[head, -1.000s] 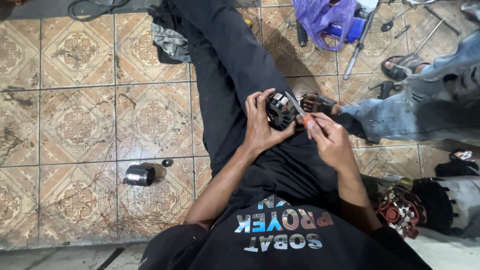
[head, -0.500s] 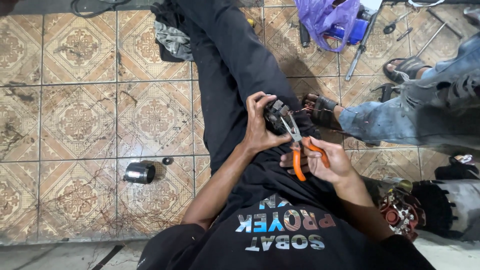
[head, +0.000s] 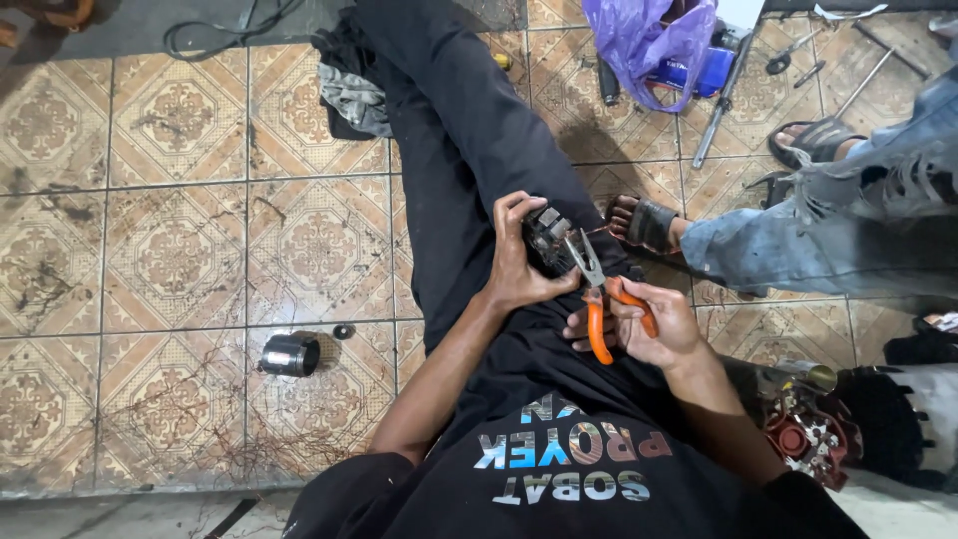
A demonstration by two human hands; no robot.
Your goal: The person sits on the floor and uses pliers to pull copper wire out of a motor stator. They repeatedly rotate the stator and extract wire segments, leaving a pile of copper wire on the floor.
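My left hand (head: 517, 262) grips a small dark motor part (head: 547, 240) resting on my black-trousered thigh. My right hand (head: 651, 321) holds orange-handled pliers (head: 599, 299), whose metal jaws point up and touch the part. Both hands sit close together over my lap.
A short black metal cylinder (head: 290, 354) and a small dark ring (head: 344, 330) lie on the patterned floor tiles at left. Another person's jeans leg and sandalled foot (head: 644, 225) are at right. A purple plastic bag (head: 644, 40), long tools (head: 717, 110) and a red-brown motor piece (head: 798, 434) lie around.
My right hand took up the orange pliers and brought their jaws to the part. My left hand stays on the part.
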